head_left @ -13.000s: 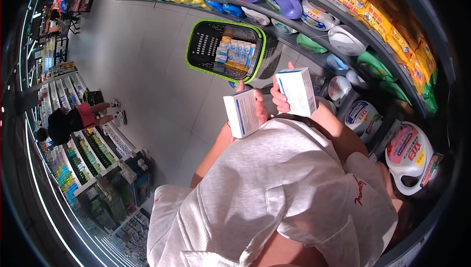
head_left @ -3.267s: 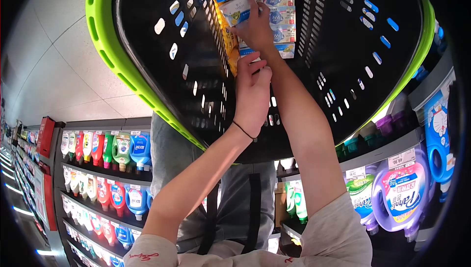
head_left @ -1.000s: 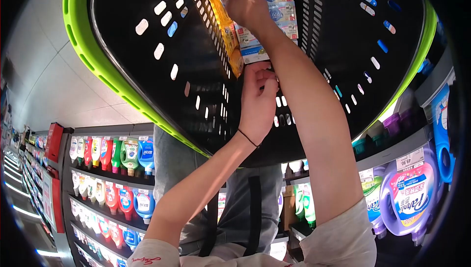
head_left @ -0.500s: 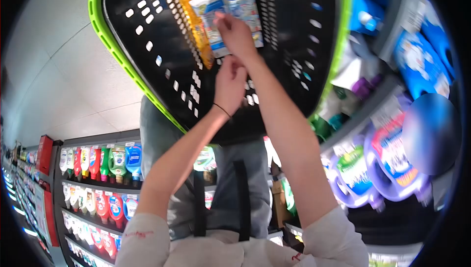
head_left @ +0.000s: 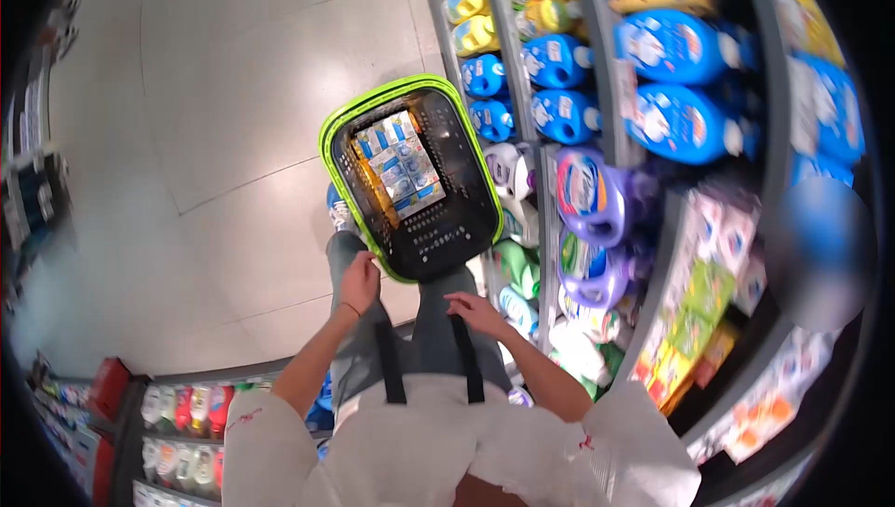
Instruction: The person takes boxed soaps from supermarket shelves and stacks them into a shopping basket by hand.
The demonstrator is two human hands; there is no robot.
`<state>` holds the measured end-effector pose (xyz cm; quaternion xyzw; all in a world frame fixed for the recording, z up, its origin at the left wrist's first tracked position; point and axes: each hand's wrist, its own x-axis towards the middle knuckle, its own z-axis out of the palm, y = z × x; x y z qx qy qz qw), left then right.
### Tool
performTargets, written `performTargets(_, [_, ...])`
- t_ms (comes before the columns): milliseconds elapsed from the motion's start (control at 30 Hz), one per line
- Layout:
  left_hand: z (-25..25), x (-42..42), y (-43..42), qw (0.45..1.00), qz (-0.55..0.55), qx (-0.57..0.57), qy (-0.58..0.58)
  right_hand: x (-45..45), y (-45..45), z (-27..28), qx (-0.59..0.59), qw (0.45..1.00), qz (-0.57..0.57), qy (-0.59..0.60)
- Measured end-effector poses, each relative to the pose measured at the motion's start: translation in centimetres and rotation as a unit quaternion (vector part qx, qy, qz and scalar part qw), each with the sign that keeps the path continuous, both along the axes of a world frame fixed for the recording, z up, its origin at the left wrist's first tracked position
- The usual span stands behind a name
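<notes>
A black shopping basket with a bright green rim sits low in front of my legs. Inside it lie blue-and-white printed packets, with a yellow-orange packet along their left side. My left hand hangs beside the basket's near left corner, fingers loosely bent and apart; whether it touches the rim I cannot tell. Over my thigh, close to a hanging black strap, my right hand is open with its fingers pointing left. Neither hand shows anything in it.
Shelves on the right hold blue detergent bottles, purple bottles and yellow bottles. More bottles line a shelf at lower left. Pale floor tiles stretch to the left, with my blue shoe beside the basket.
My hands have come out of the basket, off the packets, and back toward my body. The basket now appears smaller and lower, and more floor and right-hand shelving show.
</notes>
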<state>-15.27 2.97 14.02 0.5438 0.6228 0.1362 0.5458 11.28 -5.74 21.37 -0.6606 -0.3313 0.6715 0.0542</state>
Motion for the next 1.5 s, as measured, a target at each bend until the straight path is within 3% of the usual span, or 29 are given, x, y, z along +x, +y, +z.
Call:
performTargets(67, [2.3, -3.8, 1.1, 0.994, -0.063, -0.07, 0.049, -1.3, -3.6, 2.2, 0.001, 0.999, 0.024, -0.026])
performTargets(167, [-1.6, -11.4, -0.5, 0.975, -0.153, -0.064, 0.148, -2.3, -7.9, 4.3, 0.03, 0.991, -0.087, -0.095])
performTargets(200, [-9.4, -17.4, -2.7, 0.895, -0.388, 0.117, 0.187, -2.4, -8.8, 4.9, 0.023, 0.983, -0.127, -0.128])
performTargets(233, [-7.6, -18.2, -1.2, 0.966, -0.125, -0.174, 0.145, -2.6, -9.1, 6.5, 0.04, 0.978, -0.146, -0.143])
performTargets(267, [-9.1, -21.5, -0.7, 0.817, -0.508, 0.05, 0.269, -3.0, -9.4, 8.4, 0.028, 0.968, -0.204, -0.143])
performTargets(300, [-11.5, -24.2, -0.5, 0.93, -0.265, -0.187, 0.171, -3.1, -10.3, 9.1, 0.048, 0.958, -0.249, -0.131])
performTargets(333, [-10.5, -25.2, 0.9, 0.937, -0.258, -0.168, 0.165, -3.2, -11.4, 9.1, 0.072, 0.947, -0.291, -0.119])
performTargets(367, [-6.4, -23.5, 3.2, 0.917, -0.233, -0.272, 0.174, -3.0, -12.3, 8.7, 0.099, 0.94, -0.292, -0.147])
performTargets(400, [-5.3, -20.8, 5.4, 0.915, -0.272, -0.241, 0.174, -2.7, -12.9, 8.7, 0.118, 0.922, -0.333, -0.161])
performTargets(433, [-3.3, -18.6, 6.9, 0.929, -0.24, -0.237, 0.151, -2.4, -13.5, 8.6, 0.146, 0.915, -0.329, -0.183])
performTargets(567, [2.5, -14.6, 7.3, 0.968, -0.037, -0.243, 0.051, -1.3, -14.7, 10.3, 0.239, 0.885, -0.352, -0.192])
performTargets(767, [7.0, -6.0, 2.3, 0.981, -0.082, -0.175, -0.02, 2.7, -17.5, 14.5, 0.376, 0.81, -0.446, -0.062])
performTargets(867, [7.0, -3.7, -2.1, 0.964, -0.213, -0.159, -0.03, 5.0, -21.3, 20.8, 0.432, 0.775, -0.46, -0.048])
performTargets(933, [6.7, -3.5, -4.5, 0.959, -0.231, -0.162, 0.005, 6.7, -24.7, 27.2, 0.479, 0.739, -0.474, -0.025])
performTargets(1000, [6.7, -3.0, -6.6, 0.954, -0.248, -0.163, 0.036, 8.3, -28.4, 34.1, 0.523, 0.711, -0.448, -0.145])
performTargets(1067, [6.8, -3.9, -8.0, 0.926, -0.356, -0.084, 0.093, 9.9, -32.2, 39.3, 0.531, 0.667, -0.436, -0.288])
performTargets(1133, [-2.3, -7.1, -7.0, 0.931, -0.344, -0.067, 0.104, 10.7, -35.1, 42.7, 0.595, 0.563, -0.472, -0.326])
performTargets(1200, [-4.6, -8.0, -7.3, 0.933, -0.337, -0.059, 0.11, 11.9, -37.5, 45.4, 0.586, 0.526, -0.478, -0.388])
performTargets(1300, [-2.3, -7.4, -7.3, 0.936, -0.338, -0.061, 0.083, 14.4, -39.8, 47.4, 0.51, 0.475, -0.397, -0.598])
performTargets(1367, [0.6, -6.3, -7.5, 0.949, -0.231, -0.214, 0.027, 15.8, -40.3, 48.3, 0.47, 0.462, -0.359, -0.661])
performTargets(1400, [3.4, -5.3, -8.5, 0.95, -0.229, -0.211, 0.027, 16.9, -40.7, 48.5, 0.463, 0.446, -0.332, -0.69])
performTargets(1433, [6.2, -4.1, -9.8, 0.947, -0.278, -0.147, 0.061, 18.3, -41.2, 48.4, 0.452, 0.468, -0.32, -0.689])
performTargets(1500, [7.2, -3.6, -10.4, 0.937, -0.326, -0.081, 0.095, 20.8, -42.0, 47.4, 0.432, 0.484, -0.31, -0.695])
